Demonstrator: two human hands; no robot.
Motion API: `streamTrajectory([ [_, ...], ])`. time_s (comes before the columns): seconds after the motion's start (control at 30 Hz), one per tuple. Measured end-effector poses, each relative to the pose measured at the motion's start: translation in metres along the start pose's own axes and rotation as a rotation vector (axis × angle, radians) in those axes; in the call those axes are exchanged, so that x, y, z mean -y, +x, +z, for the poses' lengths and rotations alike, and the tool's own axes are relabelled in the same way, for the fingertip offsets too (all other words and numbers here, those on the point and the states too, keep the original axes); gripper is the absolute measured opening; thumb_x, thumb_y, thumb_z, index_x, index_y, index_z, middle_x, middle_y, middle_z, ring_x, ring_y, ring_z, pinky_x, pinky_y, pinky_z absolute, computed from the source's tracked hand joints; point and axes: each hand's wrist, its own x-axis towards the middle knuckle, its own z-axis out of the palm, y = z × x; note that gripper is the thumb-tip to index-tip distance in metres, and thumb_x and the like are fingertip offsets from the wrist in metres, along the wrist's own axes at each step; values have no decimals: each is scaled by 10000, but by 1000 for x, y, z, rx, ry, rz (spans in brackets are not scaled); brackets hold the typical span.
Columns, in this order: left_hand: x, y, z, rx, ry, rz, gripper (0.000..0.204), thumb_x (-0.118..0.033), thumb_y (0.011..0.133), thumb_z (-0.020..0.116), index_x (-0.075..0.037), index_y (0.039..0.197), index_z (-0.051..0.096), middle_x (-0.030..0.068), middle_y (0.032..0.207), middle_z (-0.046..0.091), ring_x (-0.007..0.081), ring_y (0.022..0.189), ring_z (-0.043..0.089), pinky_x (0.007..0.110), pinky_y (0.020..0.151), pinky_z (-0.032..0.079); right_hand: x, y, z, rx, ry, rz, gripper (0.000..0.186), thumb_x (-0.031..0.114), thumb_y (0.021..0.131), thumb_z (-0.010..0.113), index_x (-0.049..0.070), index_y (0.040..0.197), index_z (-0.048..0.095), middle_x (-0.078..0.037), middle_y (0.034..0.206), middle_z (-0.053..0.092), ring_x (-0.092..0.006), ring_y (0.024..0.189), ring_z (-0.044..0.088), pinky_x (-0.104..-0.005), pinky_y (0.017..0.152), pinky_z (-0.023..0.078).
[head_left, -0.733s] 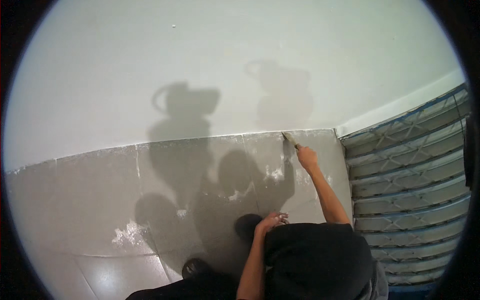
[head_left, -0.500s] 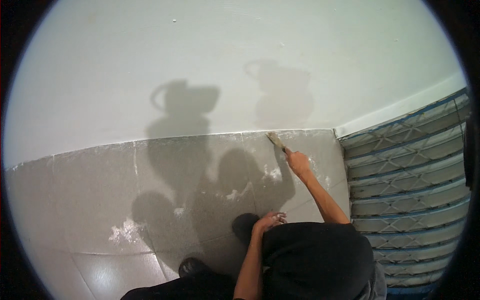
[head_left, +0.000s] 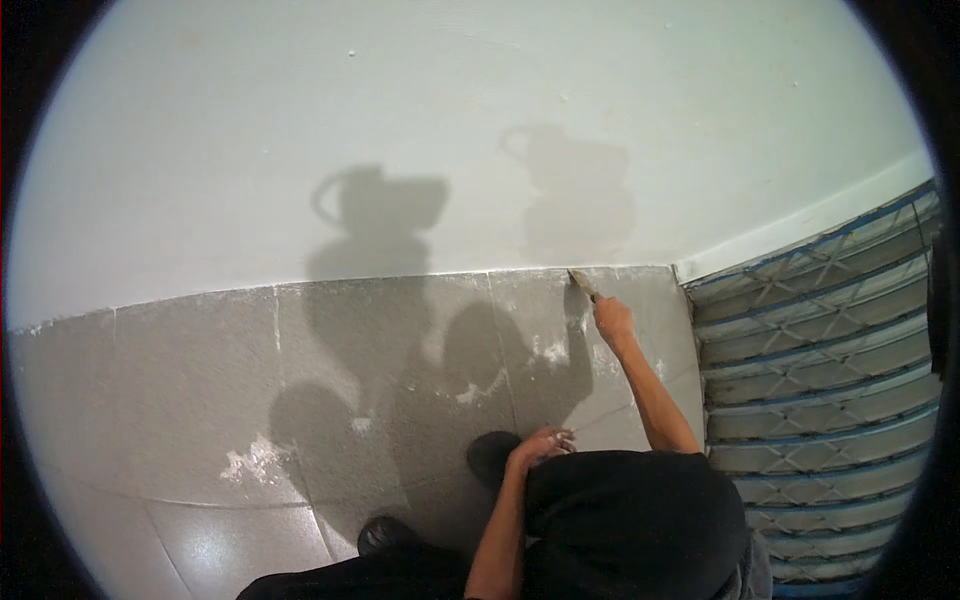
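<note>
From the left, the grey tiled floor (head_left: 190,400) meets the white wall (head_left: 190,190) along a seam flecked with pale residue, and a ragged white patch (head_left: 258,461) lies on the tiles at nine o'clock from your left hand (head_left: 545,443). Your dark shoe (head_left: 388,534) sits at eight o'clock from that hand, which rests by your knee, its fingers loosely bent and smeared white; you can't tell whether anything is tucked in it. At about twelve o'clock from it is the scraper (head_left: 584,287), its blade tip appearing to touch the seam and its handle held in the closed grip of your right hand (head_left: 614,320). The folding metal gate (head_left: 820,385) stands well apart, past three o'clock from that hand. The step in hand looks like scraping residue off the tile edge; the next move calls for a low blade angle, steady pressure and short strokes along the seam, keeping the corner off the paint.
</note>
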Motion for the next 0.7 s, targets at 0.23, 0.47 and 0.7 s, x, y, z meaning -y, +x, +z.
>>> streamTrajectory([
  [0.23,-22,-14,12,51,31,25,720,-524,704,564,27,1150,436,172,1050,533,275,980,515,375,873,380,43,-16,-16,-22,-20,-111,207,147,832,429,43,781,601,-136,719,606,-285,658,621,-360,551,506],
  [0.47,-3,-5,8,37,-45,77,742,-542,705,559,23,1167,424,168,1118,492,270,1000,507,376,877,379,33,0,-11,-5,-20,-34,149,91,770,472,48,758,614,-135,736,616,-282,671,625,-374,552,504],
  [0.7,-7,-7,2,83,12,69,638,-455,767,540,16,1179,418,163,1130,485,262,996,513,369,879,394,55,-15,-28,-5,-25,-114,130,86,764,483,52,767,609,-150,731,612,-282,666,622,-364,560,505],
])
